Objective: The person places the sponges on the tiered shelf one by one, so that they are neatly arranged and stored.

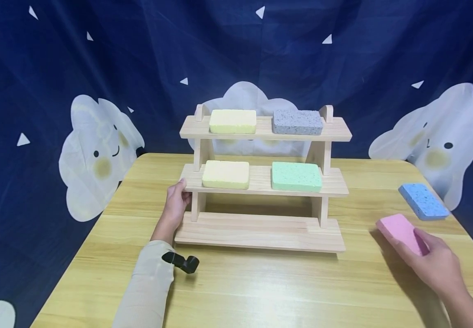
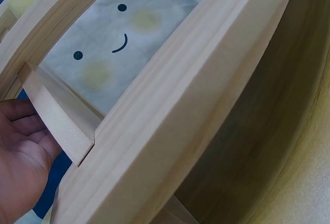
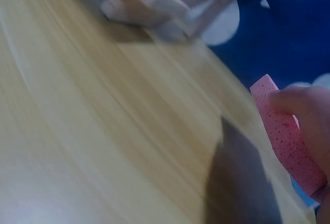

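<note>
A dark blue curtain (image 1: 220, 45) fills the top of the head view behind a wooden table (image 1: 261, 291), with a three-tier wooden rack (image 1: 256, 231) at centre. Left of centre, the left hand (image 1: 175, 205) grips the middle shelf's (image 1: 261, 180) end; at lower right, the right hand (image 1: 441, 262) pinches a pink sponge (image 1: 398, 230) above the table. Near it lies a blue sponge (image 1: 424, 201); a yellow sponge (image 1: 233, 121) and a gray sponge (image 1: 297, 122) sit on top, another yellow sponge (image 1: 226, 175) and a green sponge (image 1: 296, 176) below.
</note>
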Demonstrator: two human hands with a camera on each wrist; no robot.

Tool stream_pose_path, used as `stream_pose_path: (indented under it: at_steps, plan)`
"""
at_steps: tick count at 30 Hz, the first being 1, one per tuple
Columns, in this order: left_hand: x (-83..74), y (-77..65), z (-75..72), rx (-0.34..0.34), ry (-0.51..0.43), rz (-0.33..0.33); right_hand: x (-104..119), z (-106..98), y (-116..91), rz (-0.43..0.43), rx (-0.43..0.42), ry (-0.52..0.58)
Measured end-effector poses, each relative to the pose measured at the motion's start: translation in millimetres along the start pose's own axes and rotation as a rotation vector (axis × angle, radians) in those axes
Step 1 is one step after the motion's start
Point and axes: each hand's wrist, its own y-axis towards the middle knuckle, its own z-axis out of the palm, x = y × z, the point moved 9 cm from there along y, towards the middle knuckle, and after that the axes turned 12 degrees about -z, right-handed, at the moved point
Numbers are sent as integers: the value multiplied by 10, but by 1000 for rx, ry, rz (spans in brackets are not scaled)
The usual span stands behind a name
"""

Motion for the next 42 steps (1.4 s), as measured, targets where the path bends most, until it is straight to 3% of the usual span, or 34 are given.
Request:
stream_pose_path:
  at_steps: [16, 26, 35, 42]
  plan:
    - [6, 17, -16, -9, 2, 3, 897, -25, 53, -260, -122, 31]
    - [-1, 9, 6, -9, 7, -10, 1452, 106, 59, -439, -160, 83]
    - [7, 14, -2, -6, -9, 4, 1831, 393, 123, -535, -101, 101]
    - [9, 7, -6, -11, 2, 5, 2207, 664, 178, -623, -19, 176]
